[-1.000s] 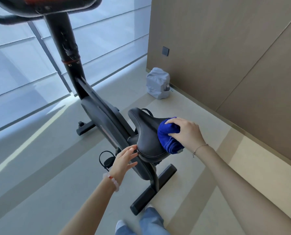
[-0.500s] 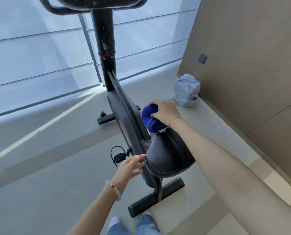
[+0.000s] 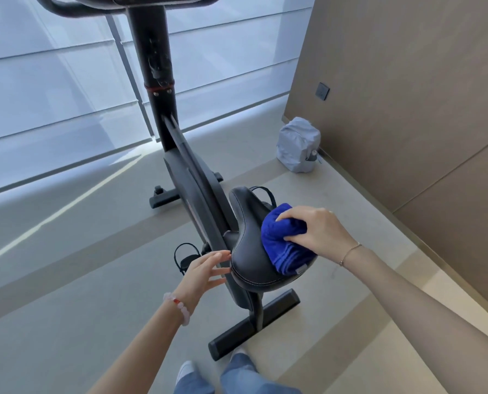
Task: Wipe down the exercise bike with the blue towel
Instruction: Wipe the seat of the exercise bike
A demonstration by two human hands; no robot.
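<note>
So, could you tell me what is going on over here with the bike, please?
A person is wiping down a black metal exercise bike. Their right hand grips a bunched blue cloth towel and presses it against the right side of the black padded saddle. The left hand, fingers straight, touches the saddle's left edge. A grey fabric-covered bag sits on the floor by the wall.

The right hand [image 3: 319,233] grips a bunched blue towel [image 3: 286,245] against the right side of the exercise bike's [image 3: 191,177] black saddle [image 3: 247,251]. The left hand [image 3: 204,270] rests straight fingers on the saddle's left edge.
</note>
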